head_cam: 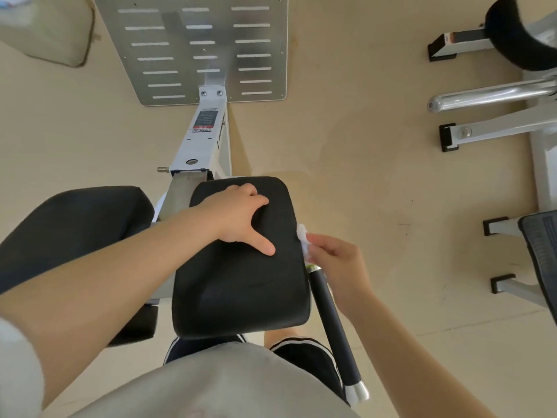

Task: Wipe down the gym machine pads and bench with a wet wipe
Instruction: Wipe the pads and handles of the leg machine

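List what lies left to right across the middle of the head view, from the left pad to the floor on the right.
Left black pad → left hand resting on the right black pad → wet wipe → right hand → machine feet.

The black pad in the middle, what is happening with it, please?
A person is cleaning a gym machine. The left hand rests on top of the right-hand black pad, fingers curled over it and thumb spread, steadying it. The right hand pinches a white wet wipe against the pad's right edge, just above a black handle bar. A second black pad to the left is untouched at this moment.
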A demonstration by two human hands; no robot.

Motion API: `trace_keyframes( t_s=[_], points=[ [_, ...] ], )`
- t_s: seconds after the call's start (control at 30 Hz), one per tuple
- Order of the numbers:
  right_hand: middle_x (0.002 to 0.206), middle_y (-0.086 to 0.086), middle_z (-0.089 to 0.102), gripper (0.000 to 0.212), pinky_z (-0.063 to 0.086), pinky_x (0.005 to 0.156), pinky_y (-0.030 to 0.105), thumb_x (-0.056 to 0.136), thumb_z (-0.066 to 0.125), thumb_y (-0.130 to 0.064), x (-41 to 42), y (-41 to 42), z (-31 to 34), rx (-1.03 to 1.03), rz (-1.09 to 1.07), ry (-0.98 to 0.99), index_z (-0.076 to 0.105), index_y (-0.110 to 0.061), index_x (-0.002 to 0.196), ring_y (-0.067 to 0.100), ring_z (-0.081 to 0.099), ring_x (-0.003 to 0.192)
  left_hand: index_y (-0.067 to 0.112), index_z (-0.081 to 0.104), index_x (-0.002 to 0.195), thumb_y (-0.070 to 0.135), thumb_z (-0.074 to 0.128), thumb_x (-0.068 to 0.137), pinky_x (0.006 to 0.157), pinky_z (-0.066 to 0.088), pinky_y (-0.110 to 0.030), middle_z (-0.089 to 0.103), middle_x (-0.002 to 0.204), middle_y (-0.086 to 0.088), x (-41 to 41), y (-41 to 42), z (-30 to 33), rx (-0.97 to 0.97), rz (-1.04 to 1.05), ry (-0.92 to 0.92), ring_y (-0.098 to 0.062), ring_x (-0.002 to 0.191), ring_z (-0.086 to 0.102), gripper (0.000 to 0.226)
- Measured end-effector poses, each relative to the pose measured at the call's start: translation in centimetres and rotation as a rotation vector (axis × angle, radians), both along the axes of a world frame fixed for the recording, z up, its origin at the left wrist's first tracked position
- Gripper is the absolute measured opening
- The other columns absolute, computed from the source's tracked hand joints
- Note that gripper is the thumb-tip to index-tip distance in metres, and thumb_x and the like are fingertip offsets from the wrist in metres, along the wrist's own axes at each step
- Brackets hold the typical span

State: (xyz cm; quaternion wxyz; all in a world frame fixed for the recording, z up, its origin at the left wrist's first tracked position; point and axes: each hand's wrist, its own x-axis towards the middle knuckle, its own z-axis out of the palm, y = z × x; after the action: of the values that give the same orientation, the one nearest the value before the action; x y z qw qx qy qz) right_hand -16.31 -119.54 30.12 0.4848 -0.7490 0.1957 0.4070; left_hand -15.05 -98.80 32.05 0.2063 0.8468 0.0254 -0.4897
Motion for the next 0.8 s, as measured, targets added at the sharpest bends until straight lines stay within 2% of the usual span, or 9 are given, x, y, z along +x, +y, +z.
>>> trace_keyframes(
  t_s=[0.13,0.23,0.27,0.33,0.43,0.5,0.63,0.73,0.8],
  points=[
    [0.085,-0.006,0.071,0.015,0.05,0.074,0.032,0.088,0.061,-0.03,0.2,1.3,-1.8,-0.002,0.025,-0.057,0.074,-0.024,0.091,0.012,0.062,0.077,0.022,0.015,0.147,0.062,0.065,0.069,0.106,0.035,-0.039,0.02,0.15,0.002,0.2,-0.4,0.2,0.025,-0.01,0.034,-0.023,0.136,0.024,0.101],
    [0.059,-0.015,0.053,0.034,0.043,0.067,0.027,0.09,0.056,-0.032,1.3,3.2,-3.8,0.036,0.016,-0.052,0.063,-0.032,0.057,0.009,0.046,0.063,0.022,0.011,0.148,0.059,0.063,0.073,0.111,0.029,-0.04,0.013,0.154,0.003,-0.4,-0.4,0.2,0.022,0.029,0.061,-0.022,0.139,0.019,0.098],
    [0.061,-0.015,0.051,0.033,0.044,0.071,0.029,0.089,0.056,-0.026,1.5,3.3,-4.5,0.055,-0.027,-0.041,0.061,-0.031,0.057,0.008,0.045,0.064,0.022,0.011,0.148,0.059,0.062,0.074,0.112,0.027,-0.041,0.012,0.155,0.003,-0.6,-0.5,0.3,0.028,0.031,0.055,-0.022,0.14,0.018,0.097],
    [0.074,-0.009,0.06,0.018,0.05,0.083,0.037,0.088,0.056,-0.019,1.6,2.9,-5.2,0.089,-0.082,-0.036,0.071,-0.02,0.077,0.012,0.056,0.075,0.021,0.013,0.148,0.057,0.061,0.076,0.114,0.023,-0.042,0.011,0.156,0.002,-0.9,-0.7,0.6,0.043,0.023,-0.002,-0.022,0.142,0.015,0.094],
    [0.083,0.0,0.067,0.018,0.05,0.076,0.029,0.089,0.057,-0.015,-0.4,0.7,-2.3,0.096,-0.027,-0.098,0.072,-0.011,0.096,0.01,0.06,0.079,0.022,0.018,0.147,0.046,0.063,0.08,0.115,0.022,-0.039,0.016,0.155,0.002,-1.8,-1.5,1.7,0.006,0.076,-0.124,-0.019,0.142,0.017,0.084],
    [0.075,0.011,0.065,0.017,0.045,0.068,0.027,0.089,0.057,-0.011,-2.4,-1.3,0.2,0.114,0.012,-0.154,0.074,-0.014,0.085,0.01,0.055,0.071,0.023,0.024,0.145,0.041,0.061,0.084,0.114,0.023,-0.036,0.021,0.154,0.003,-2.6,-2.4,2.6,-0.022,0.109,-0.201,-0.017,0.14,0.022,0.074],
    [0.079,0.023,0.063,0.018,0.044,0.061,0.041,0.088,0.055,-0.014,-4.5,-2.6,2.1,0.126,0.069,-0.169,0.067,-0.003,0.084,0.032,0.047,0.066,0.023,0.034,0.141,0.043,0.056,0.086,0.107,0.025,-0.025,0.032,0.149,0.005,-5.1,-4.1,4.3,-0.068,0.225,-0.322,-0.013,0.135,0.032,0.062],
    [0.055,0.006,0.041,0.035,0.03,0.059,0.032,0.088,0.052,-0.025,-3.3,-0.9,1.6,0.089,0.085,-0.198,0.052,-0.013,0.056,0.018,0.034,0.059,0.024,0.033,0.142,0.048,0.058,0.083,0.109,0.024,-0.026,0.03,0.15,0.006,-7.1,-5.0,5.0,-0.056,0.23,-0.332,-0.012,0.136,0.028,0.068],
    [0.057,0.004,0.029,0.044,0.025,0.059,0.033,0.087,0.053,-0.033,-2.5,0.2,1.0,0.126,0.06,-0.214,0.042,-0.009,0.051,0.019,0.027,0.061,0.025,0.027,0.144,0.054,0.059,0.079,0.113,0.019,-0.031,0.023,0.153,0.006,-8.5,-5.8,5.3,-0.011,0.183,-0.339,-0.013,0.141,0.018,0.078]
  ],
)
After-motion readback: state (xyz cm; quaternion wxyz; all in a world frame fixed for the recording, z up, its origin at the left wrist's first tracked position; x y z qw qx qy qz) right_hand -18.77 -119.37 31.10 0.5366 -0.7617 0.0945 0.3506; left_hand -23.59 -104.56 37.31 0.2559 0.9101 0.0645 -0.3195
